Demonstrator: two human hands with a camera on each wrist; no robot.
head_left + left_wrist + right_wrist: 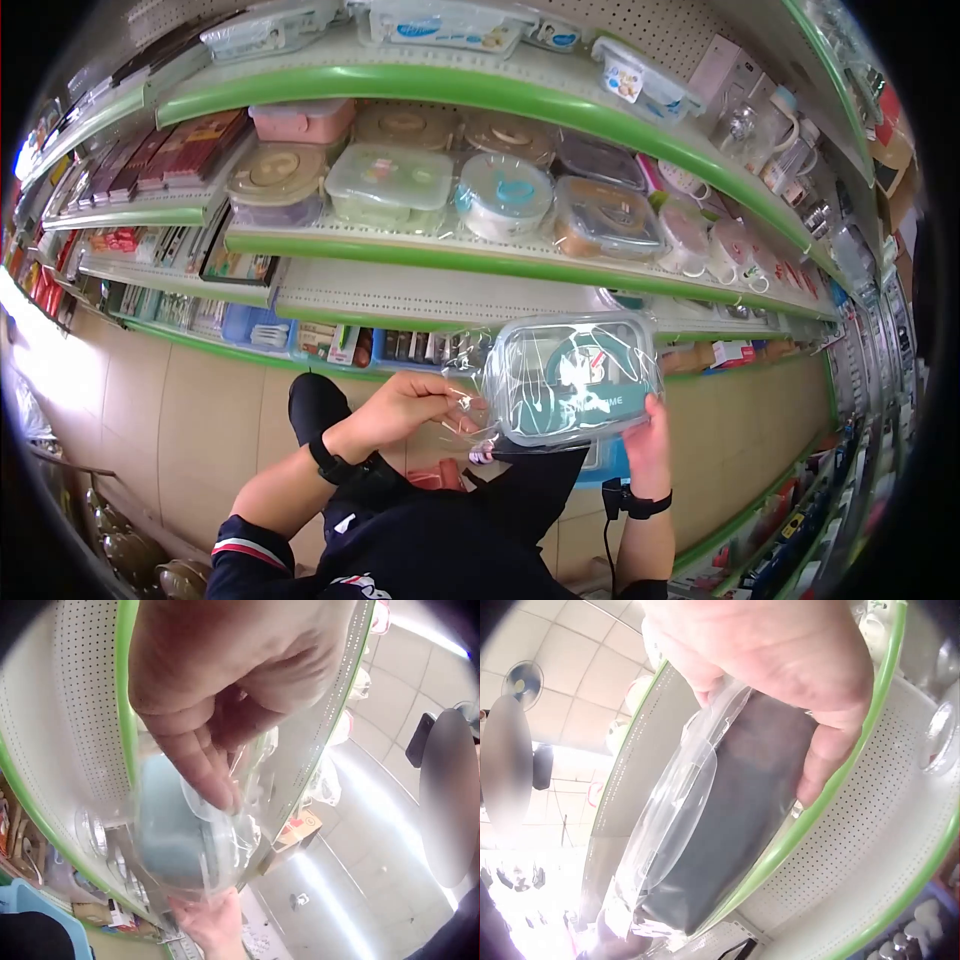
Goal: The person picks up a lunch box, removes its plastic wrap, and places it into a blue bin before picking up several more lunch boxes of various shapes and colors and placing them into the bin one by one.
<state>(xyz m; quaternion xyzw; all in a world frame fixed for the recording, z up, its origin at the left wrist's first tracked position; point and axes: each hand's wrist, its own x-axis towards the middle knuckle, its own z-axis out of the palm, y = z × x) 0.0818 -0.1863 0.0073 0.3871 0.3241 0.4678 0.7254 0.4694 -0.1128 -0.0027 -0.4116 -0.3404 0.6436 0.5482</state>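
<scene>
A lunch box (580,375) with a clear lid and a teal body, lettered on top, is held in front of the shelves inside loose clear plastic wrap (470,400). My right hand (648,445) grips its right end; in the right wrist view the thumb and fingers (829,754) span the grey-looking side and the lid edge. On the other side, my left hand (405,405) pinches the gathered wrap between thumb and fingertips. The left wrist view shows those fingers (206,769) over the lid edge, with the right hand beneath the box's far end.
Shelves with green edges (420,255) stand in front, bearing several wrapped food containers (390,185). A light blue bin (45,907) sits low by my legs. A red object (436,475) shows on the tiled floor (210,410) below. More stocked shelving lines the right side.
</scene>
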